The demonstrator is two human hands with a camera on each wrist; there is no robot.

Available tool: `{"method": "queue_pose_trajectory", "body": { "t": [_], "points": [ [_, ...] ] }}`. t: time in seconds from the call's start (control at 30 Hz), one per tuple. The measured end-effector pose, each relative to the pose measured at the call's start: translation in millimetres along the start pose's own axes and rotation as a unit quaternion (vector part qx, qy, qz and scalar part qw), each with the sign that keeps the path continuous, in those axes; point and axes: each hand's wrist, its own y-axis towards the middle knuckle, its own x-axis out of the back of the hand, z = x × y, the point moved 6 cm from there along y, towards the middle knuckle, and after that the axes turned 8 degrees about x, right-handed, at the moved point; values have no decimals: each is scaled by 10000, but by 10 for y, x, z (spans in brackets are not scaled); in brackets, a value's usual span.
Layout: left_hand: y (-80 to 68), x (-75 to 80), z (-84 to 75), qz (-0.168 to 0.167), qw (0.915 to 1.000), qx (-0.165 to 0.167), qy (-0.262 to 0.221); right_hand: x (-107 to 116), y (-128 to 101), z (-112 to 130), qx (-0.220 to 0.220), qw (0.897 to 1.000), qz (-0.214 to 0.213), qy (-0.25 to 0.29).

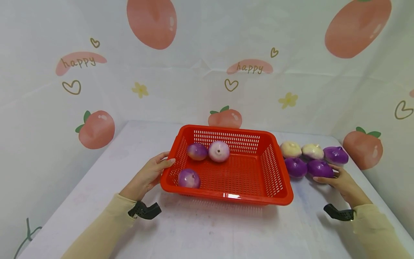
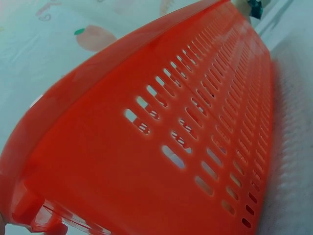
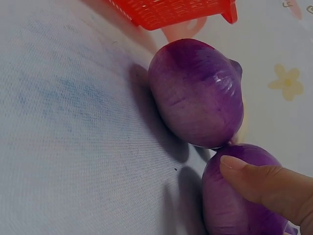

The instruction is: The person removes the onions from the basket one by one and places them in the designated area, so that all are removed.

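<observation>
A red plastic basket (image 1: 226, 199) with slotted walls stands mid-table. My left hand (image 1: 149, 175) grips its left rim, thumb on top and the other fingers mostly hidden beneath. Inside lie a purple-yellow onion (image 1: 197, 151), a pale onion (image 1: 219, 151) and a purple onion (image 1: 189, 178), all toward the left. To the basket's right, my right hand (image 1: 339, 182) holds a dark purple onion (image 1: 319, 169) between thumb and fingers. In the right wrist view the thumb presses on this onion (image 3: 239, 205), which sits beside another dark purple onion (image 3: 195, 93).
Behind the held onion are two whitish onions (image 1: 312, 151) and one more purple onion (image 1: 336, 155), close together near the table's right edge. A white cloth covers the table (image 1: 207, 237). A printed curtain (image 1: 194, 82) hangs along the back and sides.
</observation>
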Motion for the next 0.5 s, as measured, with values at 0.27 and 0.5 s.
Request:
{"method": "queue_pose_trajectory", "body": {
  "t": [0.27, 0.5],
  "points": [
    [-3, 3, -4, -15, 10000, 31, -19, -5, -8, 0, 79, 9999, -9, -90],
    [-8, 2, -2, -8, 10000, 24, -63, -2, 1, -14, -2, 10000, -25, 14]
  ]
}}
